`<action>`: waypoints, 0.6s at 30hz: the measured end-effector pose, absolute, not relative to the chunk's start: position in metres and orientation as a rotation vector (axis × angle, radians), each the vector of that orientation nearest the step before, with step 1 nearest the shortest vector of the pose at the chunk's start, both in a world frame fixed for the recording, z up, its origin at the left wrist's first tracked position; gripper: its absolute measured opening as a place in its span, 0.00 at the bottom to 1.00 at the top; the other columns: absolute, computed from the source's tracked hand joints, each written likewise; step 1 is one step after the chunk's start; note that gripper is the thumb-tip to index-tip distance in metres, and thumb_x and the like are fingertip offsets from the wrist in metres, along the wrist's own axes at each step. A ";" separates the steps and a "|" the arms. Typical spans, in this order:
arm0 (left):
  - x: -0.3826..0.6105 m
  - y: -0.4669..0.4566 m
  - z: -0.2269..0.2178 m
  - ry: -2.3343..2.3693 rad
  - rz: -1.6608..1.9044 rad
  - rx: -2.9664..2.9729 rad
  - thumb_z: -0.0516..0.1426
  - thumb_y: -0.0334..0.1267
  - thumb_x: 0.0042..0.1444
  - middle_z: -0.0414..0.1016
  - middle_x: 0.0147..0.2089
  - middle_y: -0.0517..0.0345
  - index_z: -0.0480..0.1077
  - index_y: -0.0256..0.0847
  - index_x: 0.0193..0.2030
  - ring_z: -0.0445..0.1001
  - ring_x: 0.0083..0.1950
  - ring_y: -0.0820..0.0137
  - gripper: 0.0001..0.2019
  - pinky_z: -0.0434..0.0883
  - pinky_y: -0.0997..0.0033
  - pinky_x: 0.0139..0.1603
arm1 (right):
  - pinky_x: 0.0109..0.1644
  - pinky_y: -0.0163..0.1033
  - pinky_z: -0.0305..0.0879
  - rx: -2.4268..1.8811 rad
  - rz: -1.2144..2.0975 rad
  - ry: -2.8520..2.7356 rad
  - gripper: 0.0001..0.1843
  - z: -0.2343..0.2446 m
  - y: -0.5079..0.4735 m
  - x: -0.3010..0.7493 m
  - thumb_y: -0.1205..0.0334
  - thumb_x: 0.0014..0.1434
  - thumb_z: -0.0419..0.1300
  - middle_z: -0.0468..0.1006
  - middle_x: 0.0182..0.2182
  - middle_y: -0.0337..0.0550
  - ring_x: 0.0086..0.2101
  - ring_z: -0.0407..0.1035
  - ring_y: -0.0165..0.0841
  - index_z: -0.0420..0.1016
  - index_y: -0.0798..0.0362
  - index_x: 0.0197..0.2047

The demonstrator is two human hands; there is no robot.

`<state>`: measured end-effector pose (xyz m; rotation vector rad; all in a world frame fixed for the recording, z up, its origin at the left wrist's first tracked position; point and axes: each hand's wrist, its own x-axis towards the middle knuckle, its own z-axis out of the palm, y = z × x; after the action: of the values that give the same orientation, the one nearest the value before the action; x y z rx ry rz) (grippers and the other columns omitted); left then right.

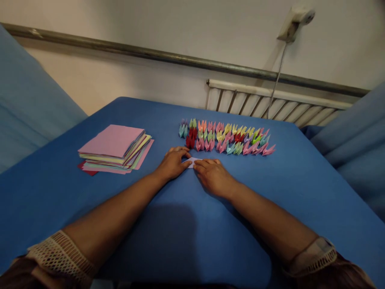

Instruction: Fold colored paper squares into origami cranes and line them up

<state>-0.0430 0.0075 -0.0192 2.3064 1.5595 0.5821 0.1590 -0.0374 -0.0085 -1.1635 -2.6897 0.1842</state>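
A small folded piece of pale lilac paper [192,161] lies on the blue tabletop, partly covered by my fingers. My left hand [174,162] holds its left side, the thumb on the near edge and the fingers curved beyond it. From the right, my right hand [215,176] presses its fingertips on the paper's other side. Just beyond my hands stand several rows of folded paper cranes [222,136] in pink, red, yellow, green, blue and purple. A red crane [190,140] is close to the fingers of my left hand.
To the left sits a stack of coloured paper sheets [112,140], pink on top, its lower sheets uneven. The blue-covered table [144,257] reaches toward a wall with a radiator [240,96], a metal pipe [168,58] and a plugged-in cord [278,76]. Blue fabric hangs at both sides.
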 end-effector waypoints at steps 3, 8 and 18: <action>-0.043 0.008 -0.019 1.541 0.617 2.265 0.60 0.39 0.53 0.73 0.56 0.52 0.76 0.41 0.39 0.69 0.57 0.59 0.07 0.62 0.54 0.60 | 0.56 0.49 0.56 -1.175 0.188 -2.686 0.20 -0.009 -0.038 0.159 0.63 0.69 0.47 0.68 0.61 0.46 0.56 0.62 0.42 0.67 0.52 0.61; -0.044 0.007 -0.018 1.434 0.667 2.282 0.60 0.35 0.53 0.76 0.51 0.54 0.76 0.42 0.34 0.72 0.54 0.63 0.03 0.61 0.55 0.61 | 0.54 0.49 0.58 -1.221 0.186 -2.674 0.21 -0.006 -0.040 0.159 0.62 0.69 0.46 0.62 0.65 0.47 0.56 0.62 0.42 0.67 0.51 0.61; -0.060 0.004 -0.005 1.394 0.514 2.364 0.57 0.38 0.56 0.78 0.50 0.53 0.79 0.42 0.39 0.74 0.52 0.62 0.09 0.64 0.57 0.59 | 0.55 0.50 0.55 -1.256 0.179 -2.696 0.19 -0.002 -0.040 0.159 0.63 0.67 0.48 0.66 0.63 0.45 0.57 0.61 0.42 0.67 0.51 0.59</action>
<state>-0.0597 0.0041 -0.0050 2.3637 1.3935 0.5144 0.1586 -0.0403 -0.0024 -1.2561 -2.6962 0.1788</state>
